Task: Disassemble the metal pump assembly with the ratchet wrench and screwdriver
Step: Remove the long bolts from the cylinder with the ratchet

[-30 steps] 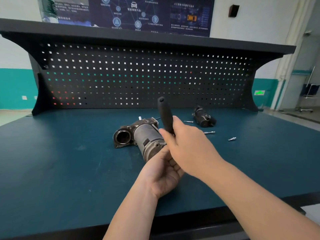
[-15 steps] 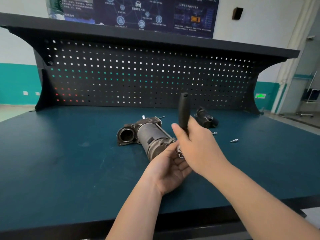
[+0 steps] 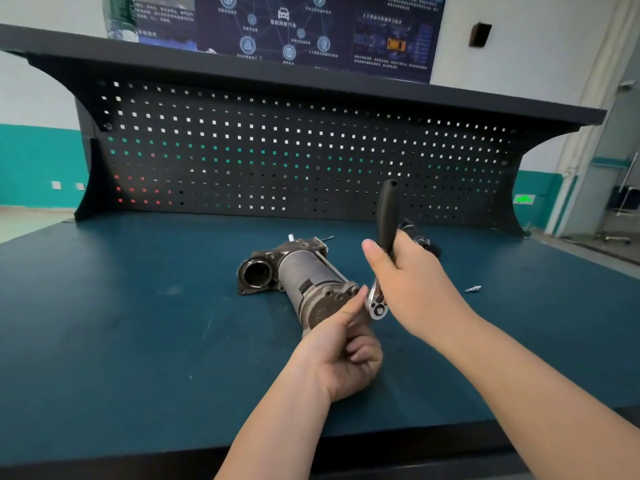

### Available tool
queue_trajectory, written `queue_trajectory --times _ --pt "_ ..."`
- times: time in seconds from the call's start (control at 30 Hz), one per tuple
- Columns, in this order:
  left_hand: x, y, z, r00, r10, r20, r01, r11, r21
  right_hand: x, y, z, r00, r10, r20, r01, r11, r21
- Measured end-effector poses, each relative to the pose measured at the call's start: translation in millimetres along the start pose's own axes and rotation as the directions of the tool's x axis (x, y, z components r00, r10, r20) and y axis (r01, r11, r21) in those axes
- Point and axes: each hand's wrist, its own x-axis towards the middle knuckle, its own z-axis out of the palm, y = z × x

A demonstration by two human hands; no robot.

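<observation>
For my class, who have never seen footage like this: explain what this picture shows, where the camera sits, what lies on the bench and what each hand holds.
The camera sits on a person's head, looking down at their bare hands. The right hand grips a ratchet wrench by its black handle, chrome head pointing down. The left hand has curled fingers, its thumb touching the ratchet head; whether it holds anything is unclear. A metal pump assembly lies on the blue workbench, a loose bolt to the right. A pegboard stands behind.

Dull grey metal pump assembly point(image 3: 304, 282), chrome-bright ratchet wrench point(image 3: 377, 304) with matt black handle, matt teal benchtop point(image 3: 138, 323).
</observation>
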Motion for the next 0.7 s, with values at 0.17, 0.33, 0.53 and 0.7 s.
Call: queue_trajectory --times 0.17,0.33,0.53,0.7 --pt "-2.9 -0.2 2.6 0.994 0.108 0.001 -0.108 0.994 0.010 -0.5 -1.5 0.6 0.990 -0.107 0.088 0.112 0.992 -0.058" --pt "2.3 -1.3 4.1 0.975 0.218 -0.042 -0.217 0.976 0.027 -7.4 10.8 8.5 0.955 0.268 -0.125 -0.202 0.899 0.388" --pt "4.0 -1.9 2.6 0.980 0.193 -0.046 -0.192 0.981 0.030 -23.1 20.6 18.0 0.740 0.668 0.083 -0.394 0.329 0.858" --pt "3.9 -1.8 -0.7 0.990 0.138 0.012 -0.138 0.990 0.033 -10.0 1.4 1.2 0.994 -0.112 -0.013 0.110 0.989 -0.099"
